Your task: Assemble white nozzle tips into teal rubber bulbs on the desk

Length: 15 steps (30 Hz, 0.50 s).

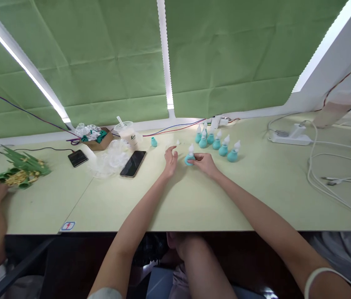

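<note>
Head view, right hand (204, 162): fingers pinched shut on the side of a small teal bottle (190, 159).
Held bottle: upright, pale tip upward; whether its base touched the surface (190, 207), could not tell.
Left hand (171, 161): fingers parted, loosely bent, just left of that bottle, apart from it.
Bottle cluster (216, 143): teal, pale-tipped, standing beyond the right hand.
Lone bottle (153, 142): all teal, stood beyond and left of the left hand.
Phone (133, 164): lay flat, farther left, near a drink cup (128, 135).
</note>
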### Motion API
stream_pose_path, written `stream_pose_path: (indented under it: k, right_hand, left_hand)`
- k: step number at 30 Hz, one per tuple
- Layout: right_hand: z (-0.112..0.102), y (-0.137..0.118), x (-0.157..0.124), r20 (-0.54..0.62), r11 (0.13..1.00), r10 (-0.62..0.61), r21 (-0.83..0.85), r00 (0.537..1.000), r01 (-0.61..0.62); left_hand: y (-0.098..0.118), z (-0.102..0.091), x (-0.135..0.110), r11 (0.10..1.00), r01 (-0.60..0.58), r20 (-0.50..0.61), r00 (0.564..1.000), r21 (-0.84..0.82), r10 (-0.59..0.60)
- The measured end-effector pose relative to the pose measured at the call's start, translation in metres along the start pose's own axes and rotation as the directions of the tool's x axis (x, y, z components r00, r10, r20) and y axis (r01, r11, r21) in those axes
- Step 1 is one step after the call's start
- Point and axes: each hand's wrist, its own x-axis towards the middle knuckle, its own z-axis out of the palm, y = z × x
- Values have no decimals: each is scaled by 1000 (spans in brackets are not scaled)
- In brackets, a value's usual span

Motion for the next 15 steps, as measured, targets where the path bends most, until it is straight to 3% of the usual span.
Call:
stream_pose_path:
  k: [3,9,15]
  right_hand:
    - [-9,-1,5,-13,998,30,49,999,-29]
    - [-9,0,3,146,1000,10,-28,989,-6]
    - [-11,11,10,22,999,16,-31,1000,-15]
  left_hand:
    - [-12,-12,11,996,76,-91,993,38,-72]
    - [-26,-21,19,985,173,-185,968,15,-167]
    - [-26,-17,17,990,138,-122,983,18,-134]
